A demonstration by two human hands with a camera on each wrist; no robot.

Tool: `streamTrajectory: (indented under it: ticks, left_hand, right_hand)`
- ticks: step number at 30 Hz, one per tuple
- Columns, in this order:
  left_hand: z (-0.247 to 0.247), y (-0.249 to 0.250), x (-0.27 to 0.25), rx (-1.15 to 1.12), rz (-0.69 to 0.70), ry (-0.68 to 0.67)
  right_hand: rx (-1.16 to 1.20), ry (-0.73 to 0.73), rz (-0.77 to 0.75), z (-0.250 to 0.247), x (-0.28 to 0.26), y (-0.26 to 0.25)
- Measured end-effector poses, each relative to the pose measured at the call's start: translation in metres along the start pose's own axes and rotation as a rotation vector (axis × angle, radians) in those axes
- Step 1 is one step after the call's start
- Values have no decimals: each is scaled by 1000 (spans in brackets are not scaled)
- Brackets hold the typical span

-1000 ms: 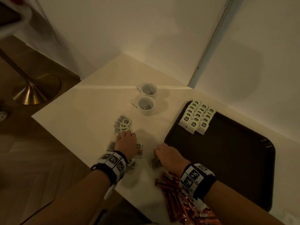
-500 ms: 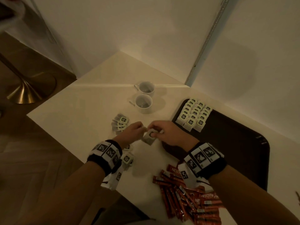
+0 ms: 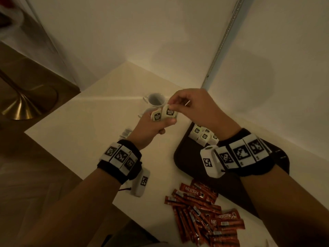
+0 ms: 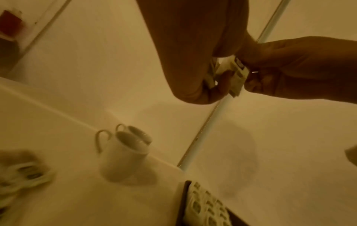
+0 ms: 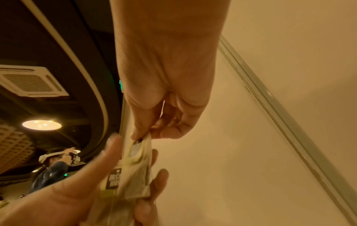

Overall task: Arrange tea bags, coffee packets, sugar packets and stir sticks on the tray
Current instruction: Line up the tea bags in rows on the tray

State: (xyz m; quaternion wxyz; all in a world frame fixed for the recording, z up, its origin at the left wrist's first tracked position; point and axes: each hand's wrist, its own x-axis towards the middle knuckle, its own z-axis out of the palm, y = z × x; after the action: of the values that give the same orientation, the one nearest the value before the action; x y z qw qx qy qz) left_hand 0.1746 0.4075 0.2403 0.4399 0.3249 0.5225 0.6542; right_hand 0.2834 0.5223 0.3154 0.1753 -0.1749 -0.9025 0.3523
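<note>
My left hand (image 3: 156,124) grips a small stack of cream tea bags (image 3: 163,113) raised above the table, fingers curled under them. My right hand (image 3: 179,104) pinches the top edge of the front tea bag (image 5: 138,154) with thumb and forefinger. The left wrist view shows both hands meeting on the tea bags (image 4: 230,75). Rows of tea bags (image 3: 203,135) stand in the near corner of the dark tray (image 3: 187,161). Red coffee packets (image 3: 204,214) lie in a loose pile on the table in front of the tray.
Two white cups (image 3: 156,99) stand on the cream table (image 3: 80,132) just beyond my hands, by the wall corner. More loose tea bags (image 4: 21,175) lie on the table at the left. A brass stand base (image 3: 21,107) is on the floor at the left.
Both hands have risen from the table and come together, carrying tea bags picked up from the loose pile. They now hold them higher and nearer the cups.
</note>
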Motion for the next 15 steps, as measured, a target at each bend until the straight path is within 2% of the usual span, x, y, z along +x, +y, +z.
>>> streamTrajectory:
  ticks: [4, 8, 15]
  left_hand:
    - [16, 10, 4, 12, 15, -42]
    - [27, 15, 8, -107, 41, -2]
    - [29, 19, 7, -111, 20, -17]
  right_hand:
    - [-91, -44, -52, -20, 10, -22]
    - [-177, -73, -79, -34, 18, -34]
    - [-280, -101, -120, -46, 21, -46]
